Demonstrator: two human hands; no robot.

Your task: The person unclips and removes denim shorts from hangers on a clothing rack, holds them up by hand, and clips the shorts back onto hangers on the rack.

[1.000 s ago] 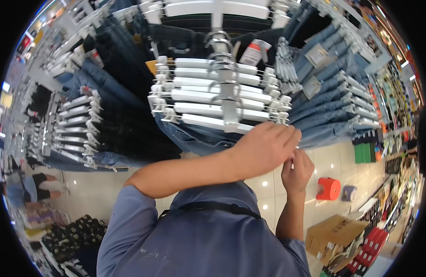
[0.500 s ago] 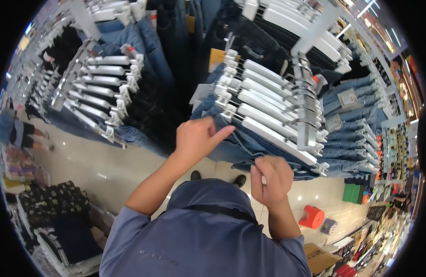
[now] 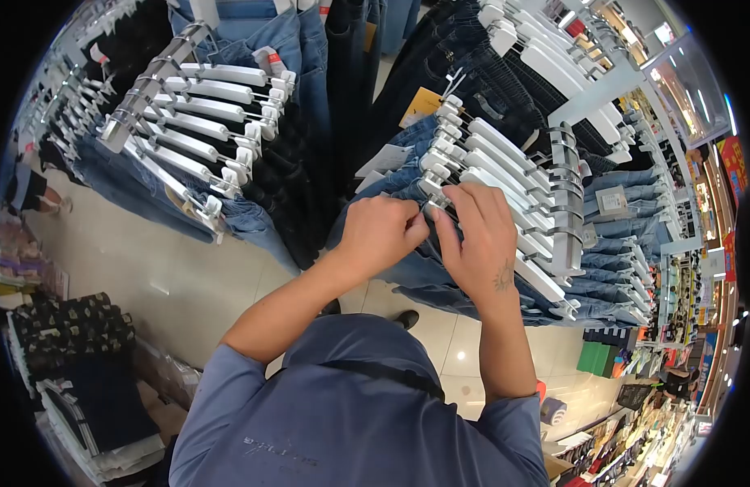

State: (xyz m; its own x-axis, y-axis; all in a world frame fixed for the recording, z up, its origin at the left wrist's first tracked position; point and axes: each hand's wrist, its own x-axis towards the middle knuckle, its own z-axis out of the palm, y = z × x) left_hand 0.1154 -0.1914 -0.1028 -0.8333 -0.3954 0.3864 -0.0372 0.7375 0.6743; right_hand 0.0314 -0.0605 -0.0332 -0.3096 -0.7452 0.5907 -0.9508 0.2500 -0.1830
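Both my hands are at the left end of a row of white clip hangers [image 3: 505, 174] carrying blue jeans [image 3: 423, 272]. My left hand [image 3: 383, 235] is closed, its fingers curled on the waistband edge of a pair of jeans. Close beside it, my right hand [image 3: 479, 243] has its thumb and fingers bent around a hanger clip [image 3: 434, 188]; the exact contact is partly hidden by the fingers. The hangers hook over a metal rail arm [image 3: 566, 203] to the right. Paper tags [image 3: 384, 161] stick out on the left side of the jeans.
A second rail [image 3: 151, 89] of white hangers with dark and blue jeans hangs at the left. More folded-looking jeans [image 3: 614, 268] hang at the right. Stacked clothes [image 3: 107, 414] lie at lower left. Tiled floor [image 3: 188, 280] shows below, with a grey-white stool [image 3: 553, 411] at right.
My right hand has moved up and left from the front of the jeans to the hanger clips. My left hand has shifted right and curled its fingers. The view has turned slightly.
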